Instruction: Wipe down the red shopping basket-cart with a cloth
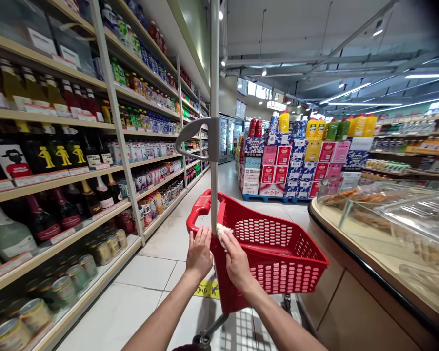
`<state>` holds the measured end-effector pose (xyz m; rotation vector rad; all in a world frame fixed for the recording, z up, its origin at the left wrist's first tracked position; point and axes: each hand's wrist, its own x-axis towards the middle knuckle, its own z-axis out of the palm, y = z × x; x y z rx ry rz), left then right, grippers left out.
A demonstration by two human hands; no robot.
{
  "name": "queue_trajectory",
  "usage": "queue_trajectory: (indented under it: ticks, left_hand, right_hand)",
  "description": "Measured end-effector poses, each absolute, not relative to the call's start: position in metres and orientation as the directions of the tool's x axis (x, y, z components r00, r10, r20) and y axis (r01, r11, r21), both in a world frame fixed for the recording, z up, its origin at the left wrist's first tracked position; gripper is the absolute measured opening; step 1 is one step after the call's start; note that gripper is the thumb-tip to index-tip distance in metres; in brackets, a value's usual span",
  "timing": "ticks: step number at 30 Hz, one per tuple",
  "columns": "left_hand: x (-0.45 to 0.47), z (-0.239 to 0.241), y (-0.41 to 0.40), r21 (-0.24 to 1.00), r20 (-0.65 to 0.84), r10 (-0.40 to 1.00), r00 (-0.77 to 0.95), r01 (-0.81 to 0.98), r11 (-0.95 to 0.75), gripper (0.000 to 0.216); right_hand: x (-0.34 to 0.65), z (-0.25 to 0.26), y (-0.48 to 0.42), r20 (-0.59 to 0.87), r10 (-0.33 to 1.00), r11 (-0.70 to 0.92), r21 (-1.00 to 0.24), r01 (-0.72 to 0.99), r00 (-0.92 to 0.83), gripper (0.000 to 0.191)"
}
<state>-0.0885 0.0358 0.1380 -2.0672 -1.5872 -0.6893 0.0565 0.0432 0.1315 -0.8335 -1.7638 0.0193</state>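
Note:
A red plastic shopping basket on wheels [278,243] stands in front of me with a tall grey handle pole [214,146] rising from its near rim. My left hand [198,252] rests against the basket's near edge at the foot of the pole, fingers stretched up. My right hand [234,256] presses a small white cloth or wipe [222,230] against the pole's base, fingers closed round it. The basket looks empty inside.
Shelves of bottles, cans and drinks [58,161] run along the left of the aisle. A curved glass food counter [384,229] stands close on the right. A stacked display of boxes and bottles [296,161] sits ahead. White floor tiles [146,287] stretch forward.

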Motion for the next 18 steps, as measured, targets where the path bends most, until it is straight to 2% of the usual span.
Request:
queue_trajectory:
  ticks: [2, 3, 4, 6, 8, 12, 15, 18]
  left_hand:
    - [-0.085, 0.137, 0.036, -0.05, 0.614, 0.756, 0.228, 0.967, -0.251, 0.066]
    - [-0.084, 0.136, 0.036, -0.051, 0.611, 0.758, 0.227, 0.967, -0.249, 0.067]
    - [-0.083, 0.136, 0.036, -0.05, 0.609, 0.76, 0.226, 0.968, -0.248, 0.067]
    - [-0.082, 0.135, 0.035, -0.056, 0.601, 0.764, 0.234, 0.966, -0.252, 0.069]
    - [-0.082, 0.136, 0.034, -0.063, 0.583, 0.772, 0.255, 0.961, -0.27, 0.069]
    - [-0.084, 0.138, 0.033, -0.043, 0.526, 0.809, 0.263, 0.958, -0.283, 0.065]
    - [-0.085, 0.136, 0.033, -0.054, 0.529, 0.805, 0.268, 0.958, -0.283, 0.066]
    - [-0.087, 0.132, 0.034, -0.102, 0.547, 0.782, 0.299, 0.951, -0.292, 0.069]
  right_hand:
    - [0.043, 0.195, 0.045, 0.922, 0.379, 0.821, -0.3, 0.486, -0.072, 0.057]
    - [0.04, 0.228, 0.051, 0.961, 0.269, 0.845, -0.207, 0.492, -0.058, 0.055]
    - [0.04, 0.259, 0.059, 0.982, 0.171, 0.853, -0.104, 0.512, -0.085, 0.054]
    - [0.044, 0.296, 0.078, 0.972, 0.08, 0.829, 0.058, 0.556, -0.22, 0.052]
    - [0.052, 0.291, 0.092, 0.913, 0.069, 0.813, 0.182, 0.553, -0.402, 0.049]
    - [0.066, 0.207, 0.09, 0.711, 0.065, 0.825, 0.357, 0.439, -0.7, 0.039]
    - [0.068, 0.19, 0.087, 0.679, 0.035, 0.815, 0.406, 0.414, -0.734, 0.036]
    - [0.063, 0.231, 0.098, 0.763, 0.07, 0.782, 0.358, 0.51, -0.643, 0.041]
